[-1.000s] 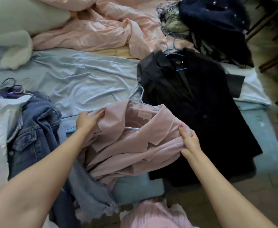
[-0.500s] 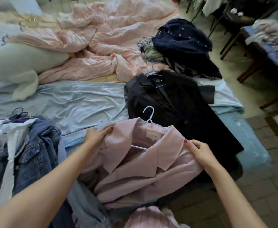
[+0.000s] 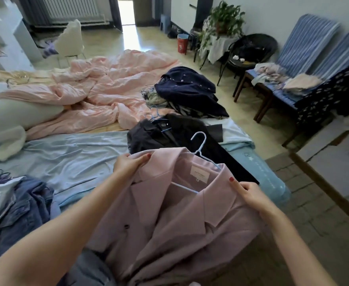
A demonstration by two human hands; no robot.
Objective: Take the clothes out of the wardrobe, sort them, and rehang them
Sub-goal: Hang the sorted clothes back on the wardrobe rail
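Both hands up on the pink blazer point(image 3: 169, 219), held above the near edge of the bed point(image 3: 76, 162). Left hand point(image 3: 128, 164) grips the left shoulder/collar, fingers curled over the fabric, thumb w/ red nail on top. Right hand point(image 3: 250, 195) pinches the right lapel near the shoulder, thumb pressed flat on the cloth, other fingers tucked under & mostly hidden. Blazer sits on a light blue hanger point(image 3: 200, 149), hook sticking up past the collar, bottom bar visible inside the neck just below a small sewn label. One dark button shows on the front; lower part of the blazer drapes down toward the camera.

Just behind it, a black jacket point(image 3: 169, 133) lies flat on the pale blue sheet, also on a blue hanger; the pink one overlaps its lower part. Beyond that, a navy knit w/ pearl studs point(image 3: 188, 87) heaped on some striped & greenish pieces. Left foreground: pile of denim jackets point(image 3: 25, 207) w/ a white garment on top, dark hanger hooks poking out at its far side. Crumpled pink duvet point(image 3: 107, 85) covers the far half of the bed, white pillow at far left.

Right side: wooden chairs w/ blue striped cushions point(image 3: 305, 44), folded clothes stacked on the seats, a dark spotted garment hung over one. Potted plant point(image 3: 225, 17) on a draped stand, black wicker chair next to it. Radiator & open doorway at the back.
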